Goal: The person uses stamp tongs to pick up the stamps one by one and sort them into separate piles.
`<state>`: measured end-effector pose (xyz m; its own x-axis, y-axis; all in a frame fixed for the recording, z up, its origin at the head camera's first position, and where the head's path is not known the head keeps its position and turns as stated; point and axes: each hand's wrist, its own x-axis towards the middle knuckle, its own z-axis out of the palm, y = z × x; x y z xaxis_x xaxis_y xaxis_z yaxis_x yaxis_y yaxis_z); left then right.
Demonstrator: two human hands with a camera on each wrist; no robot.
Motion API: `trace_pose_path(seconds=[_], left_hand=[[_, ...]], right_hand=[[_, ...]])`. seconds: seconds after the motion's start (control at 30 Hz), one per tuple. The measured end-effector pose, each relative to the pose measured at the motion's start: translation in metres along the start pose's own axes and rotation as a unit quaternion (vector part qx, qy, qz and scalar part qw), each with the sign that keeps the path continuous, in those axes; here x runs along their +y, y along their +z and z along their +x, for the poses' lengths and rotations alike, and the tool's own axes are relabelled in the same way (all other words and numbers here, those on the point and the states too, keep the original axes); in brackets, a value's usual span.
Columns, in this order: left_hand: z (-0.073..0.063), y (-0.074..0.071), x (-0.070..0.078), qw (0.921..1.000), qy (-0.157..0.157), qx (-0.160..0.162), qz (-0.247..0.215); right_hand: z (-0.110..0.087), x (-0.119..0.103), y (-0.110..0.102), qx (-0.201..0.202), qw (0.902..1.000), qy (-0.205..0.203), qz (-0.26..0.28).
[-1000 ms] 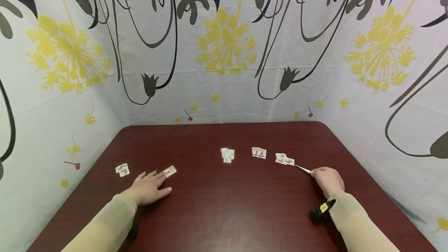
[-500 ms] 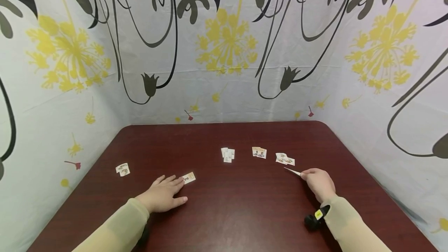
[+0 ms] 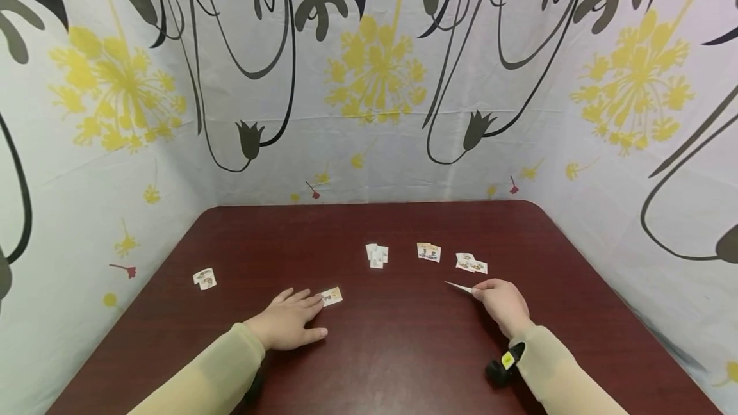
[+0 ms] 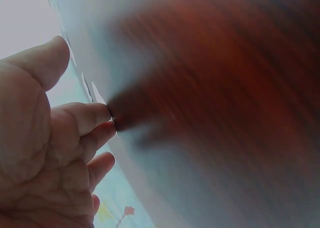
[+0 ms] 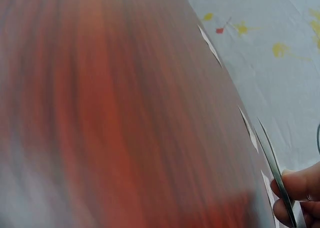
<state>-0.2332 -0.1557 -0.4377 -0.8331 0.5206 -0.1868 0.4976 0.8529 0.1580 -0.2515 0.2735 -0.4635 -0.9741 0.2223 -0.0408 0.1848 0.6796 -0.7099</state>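
Observation:
My left hand (image 3: 288, 321) lies flat with fingers spread, its fingertips on the edge of a small printed card (image 3: 331, 296) on the table. In the left wrist view the index and middle fingers (image 4: 95, 112) press against the tabletop. My right hand (image 3: 504, 305) pinches a pair of metal tweezers (image 3: 460, 287) between thumb and fingers, points aimed left. Seen from the right wrist, the tweezers (image 5: 275, 170) have their tips slightly apart with nothing between them. Overlapping cards (image 3: 471, 264) lie just beyond the right hand.
Two more groups of cards, a white cluster (image 3: 377, 255) and an orange-topped pair (image 3: 429, 252), lie toward the back of the dark red table (image 3: 398, 351). Another small group (image 3: 205, 278) is at the left. A patterned cloth (image 3: 346, 165) encloses the table on three sides.
My left hand has slid right with the card under its fingertips. My right hand has moved left with the tweezers, away from the rightmost cards.

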Motion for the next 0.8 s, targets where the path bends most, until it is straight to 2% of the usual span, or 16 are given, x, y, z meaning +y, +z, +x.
trace_pose_path(seconds=[0.17, 0.57, 0.8], left_hand=[[0.005, 0.000, 0.009, 0.9998, 0.020, -0.001, 0.000], [0.013, 0.000, 0.025, 0.9988, 0.046, -0.002, 0.017], [0.016, -0.001, 0.037, 0.9985, 0.049, -0.007, 0.024]], right_hand=[[-0.004, -0.009, 0.011, -0.002, 0.9999, -0.012, -0.003], [-0.012, -0.027, 0.030, -0.020, 0.9996, -0.009, 0.019], [-0.015, -0.034, 0.041, -0.026, 0.9994, -0.014, 0.018]])
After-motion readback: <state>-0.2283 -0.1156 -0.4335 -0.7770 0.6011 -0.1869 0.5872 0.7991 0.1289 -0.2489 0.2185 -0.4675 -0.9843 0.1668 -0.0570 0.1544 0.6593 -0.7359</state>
